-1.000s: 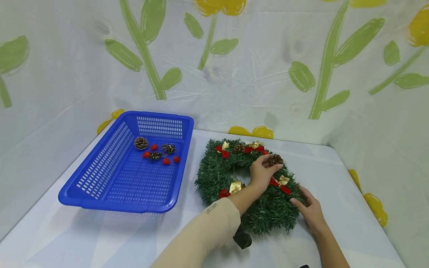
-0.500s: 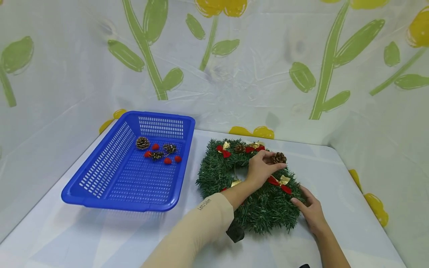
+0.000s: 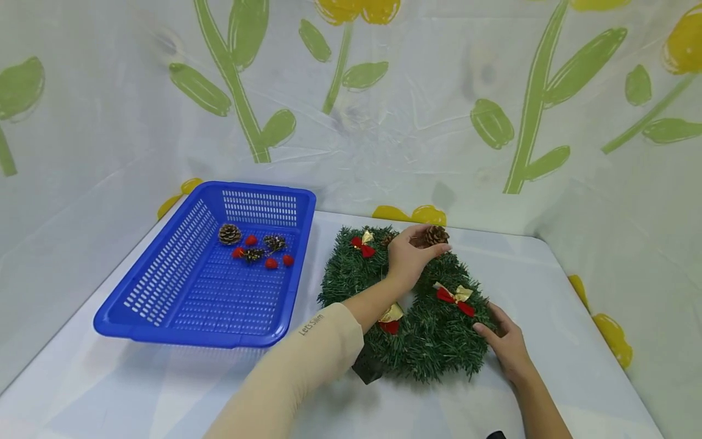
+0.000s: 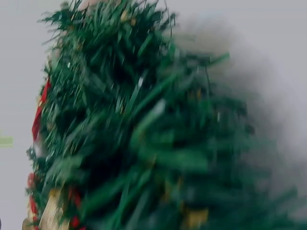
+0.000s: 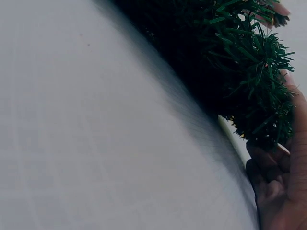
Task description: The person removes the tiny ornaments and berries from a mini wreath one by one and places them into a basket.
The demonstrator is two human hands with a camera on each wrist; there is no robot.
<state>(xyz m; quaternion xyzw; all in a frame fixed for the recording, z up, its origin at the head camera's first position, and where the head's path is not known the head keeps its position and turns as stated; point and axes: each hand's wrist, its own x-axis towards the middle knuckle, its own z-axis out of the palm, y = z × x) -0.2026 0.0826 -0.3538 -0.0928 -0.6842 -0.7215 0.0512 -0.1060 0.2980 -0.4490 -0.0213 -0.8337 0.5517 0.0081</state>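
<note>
My left hand (image 3: 408, 256) pinches a brown pine cone (image 3: 437, 236) between thumb and fingers, over the far right part of a green Christmas wreath (image 3: 439, 341). At the wreath's right edge, my right hand (image 3: 507, 344) grips the branches, thumb on top and fingers around the side. The right wrist view shows that hand (image 5: 283, 191) with fingers curled under the greenery (image 5: 254, 81). Red and gold bows (image 3: 457, 299) decorate the wreath; a second pine cone (image 3: 389, 238) on its far side is partly hidden by my left hand. Blurred wreath branches (image 4: 129, 115) fill the left wrist view.
A blue plastic basket (image 3: 298, 268) stands on the left of the white table (image 3: 137, 390). It holds a pine cone (image 3: 230, 234), several red berry-like pieces (image 3: 271, 263) and small dark cones (image 3: 275, 242). Flower-patterned sheeting (image 3: 384, 146) walls the back and sides.
My left hand has moved with the pine cone, first slightly right, then left and away from me toward the wreath's far side. My right hand has stayed on the wreath's edge.
</note>
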